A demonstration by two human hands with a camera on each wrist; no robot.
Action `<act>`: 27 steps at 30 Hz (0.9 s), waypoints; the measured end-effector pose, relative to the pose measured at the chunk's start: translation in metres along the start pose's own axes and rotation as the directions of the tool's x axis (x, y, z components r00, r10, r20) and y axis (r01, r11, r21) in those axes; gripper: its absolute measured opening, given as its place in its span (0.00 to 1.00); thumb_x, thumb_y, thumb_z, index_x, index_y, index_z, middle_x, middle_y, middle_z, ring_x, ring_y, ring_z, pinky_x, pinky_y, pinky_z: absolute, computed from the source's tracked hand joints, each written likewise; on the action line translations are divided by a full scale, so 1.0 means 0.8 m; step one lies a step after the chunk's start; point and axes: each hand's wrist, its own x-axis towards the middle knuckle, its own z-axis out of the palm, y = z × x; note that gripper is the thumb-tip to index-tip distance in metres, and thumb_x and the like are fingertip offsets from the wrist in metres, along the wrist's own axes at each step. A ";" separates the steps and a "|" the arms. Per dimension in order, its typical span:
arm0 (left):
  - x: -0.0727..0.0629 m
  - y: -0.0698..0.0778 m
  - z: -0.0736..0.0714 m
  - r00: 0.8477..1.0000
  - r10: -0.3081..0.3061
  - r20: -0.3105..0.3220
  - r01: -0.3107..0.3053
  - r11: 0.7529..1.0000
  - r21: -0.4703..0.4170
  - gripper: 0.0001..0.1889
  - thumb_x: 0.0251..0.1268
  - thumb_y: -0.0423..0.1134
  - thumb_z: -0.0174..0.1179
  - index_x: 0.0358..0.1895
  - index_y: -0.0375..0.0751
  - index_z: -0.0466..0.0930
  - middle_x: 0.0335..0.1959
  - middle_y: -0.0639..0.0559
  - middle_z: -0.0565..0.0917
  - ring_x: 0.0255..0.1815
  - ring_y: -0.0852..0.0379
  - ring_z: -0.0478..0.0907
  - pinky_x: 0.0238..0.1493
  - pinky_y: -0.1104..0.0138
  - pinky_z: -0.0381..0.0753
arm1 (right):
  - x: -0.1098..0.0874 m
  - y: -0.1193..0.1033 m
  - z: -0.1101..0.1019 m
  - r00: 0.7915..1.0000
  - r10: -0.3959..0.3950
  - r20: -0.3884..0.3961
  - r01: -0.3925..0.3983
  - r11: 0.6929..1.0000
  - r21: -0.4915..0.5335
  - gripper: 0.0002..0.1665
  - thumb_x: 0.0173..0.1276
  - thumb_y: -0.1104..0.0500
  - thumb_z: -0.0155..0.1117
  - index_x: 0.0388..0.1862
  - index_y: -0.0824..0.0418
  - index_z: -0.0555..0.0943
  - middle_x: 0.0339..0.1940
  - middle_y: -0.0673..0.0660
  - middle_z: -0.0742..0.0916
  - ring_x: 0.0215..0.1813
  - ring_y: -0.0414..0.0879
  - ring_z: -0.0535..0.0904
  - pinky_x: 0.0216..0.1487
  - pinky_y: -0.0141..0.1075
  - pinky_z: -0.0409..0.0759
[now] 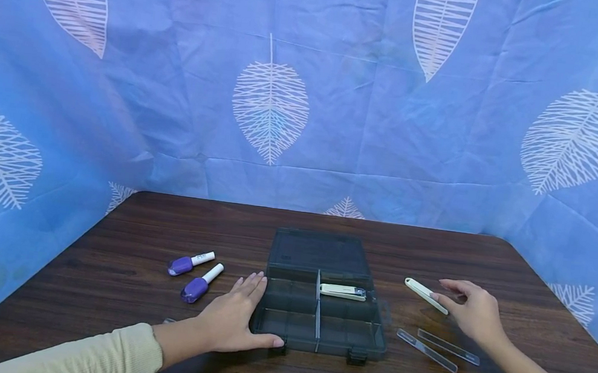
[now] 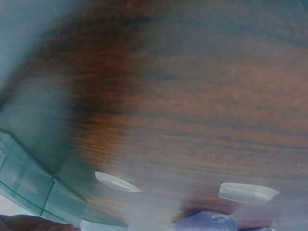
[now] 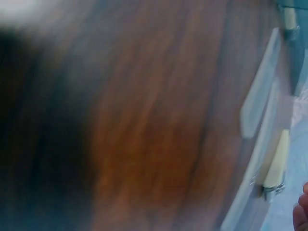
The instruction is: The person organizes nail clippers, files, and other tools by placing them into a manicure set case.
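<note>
A dark translucent organizer box (image 1: 288,342) lies with its lid open on the table. My left hand (image 1: 230,316) rests along its left side, fingers straight and thumb at the front edge. One pale nail clipper (image 1: 342,292) sits in the box's back right compartment. To the right of the box lies a second nail clipper (image 1: 419,291). Over its near end hovers my right hand (image 1: 474,311), thumb and fingers apart; contact is hard to tell. In the right wrist view that clipper (image 3: 276,166) appears apart from the fingertips (image 3: 302,209).
Two purple nail polish bottles (image 1: 195,290) (image 1: 181,266) with white caps lie left of the box. Two slim clear-sleeved strips (image 1: 428,351) (image 1: 448,347) lie in front of the right clipper. Two whitish pieces (image 2: 117,182) (image 2: 248,192) show in the left wrist view.
</note>
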 end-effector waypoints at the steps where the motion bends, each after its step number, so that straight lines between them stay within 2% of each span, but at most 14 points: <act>1: 0.000 0.000 0.000 1.000 0.000 0.000 0.000 1.000 -0.001 0.55 0.50 0.74 0.52 0.70 0.32 0.53 0.72 0.36 0.55 0.72 0.39 0.56 0.67 0.50 0.63 | -0.001 0.003 0.000 1.000 0.010 0.009 -0.010 1.000 -0.003 0.18 0.53 0.63 0.70 0.42 0.72 0.82 0.36 0.70 0.85 0.34 0.61 0.80 0.29 0.46 0.78; 5: 0.000 0.000 0.000 1.000 0.000 -0.004 0.000 1.000 -0.001 0.55 0.50 0.73 0.52 0.70 0.31 0.53 0.72 0.36 0.55 0.71 0.39 0.56 0.67 0.50 0.63 | -0.003 0.012 0.000 0.992 0.082 0.097 -0.080 0.997 -0.020 0.21 0.56 0.61 0.68 0.44 0.74 0.80 0.38 0.73 0.84 0.36 0.63 0.80 0.31 0.49 0.77; 9: -0.001 0.000 0.000 1.000 0.000 -0.006 0.000 1.000 -0.001 0.55 0.50 0.73 0.52 0.70 0.31 0.53 0.72 0.35 0.56 0.71 0.38 0.56 0.66 0.50 0.64 | -0.003 0.018 -0.001 0.971 0.152 0.184 -0.143 0.988 -0.061 0.23 0.58 0.59 0.67 0.46 0.76 0.78 0.40 0.74 0.83 0.38 0.64 0.79 0.34 0.51 0.77; 12: -0.001 0.000 0.000 1.000 0.001 -0.008 -0.001 1.000 0.000 0.55 0.50 0.73 0.52 0.70 0.31 0.53 0.72 0.35 0.56 0.71 0.38 0.56 0.66 0.50 0.64 | -0.003 0.021 -0.001 0.956 0.185 0.226 -0.173 0.982 -0.071 0.23 0.58 0.57 0.67 0.45 0.76 0.79 0.38 0.73 0.84 0.36 0.61 0.80 0.32 0.48 0.77; 17: 0.000 0.000 0.000 1.000 0.002 -0.009 -0.002 1.000 0.005 0.55 0.50 0.74 0.52 0.70 0.32 0.53 0.72 0.35 0.56 0.71 0.39 0.56 0.67 0.50 0.63 | -0.003 0.025 0.000 0.939 0.219 0.265 -0.206 0.976 -0.073 0.23 0.57 0.57 0.68 0.44 0.75 0.79 0.35 0.70 0.84 0.34 0.57 0.80 0.30 0.44 0.76; 27: 0.000 -0.001 0.001 1.000 0.010 -0.016 -0.009 1.000 0.011 0.55 0.49 0.74 0.52 0.70 0.31 0.54 0.72 0.35 0.56 0.71 0.39 0.57 0.66 0.50 0.64 | 0.003 0.028 0.001 0.921 0.249 0.299 -0.235 0.968 -0.083 0.20 0.58 0.60 0.66 0.41 0.77 0.79 0.30 0.66 0.84 0.30 0.51 0.78 0.28 0.39 0.73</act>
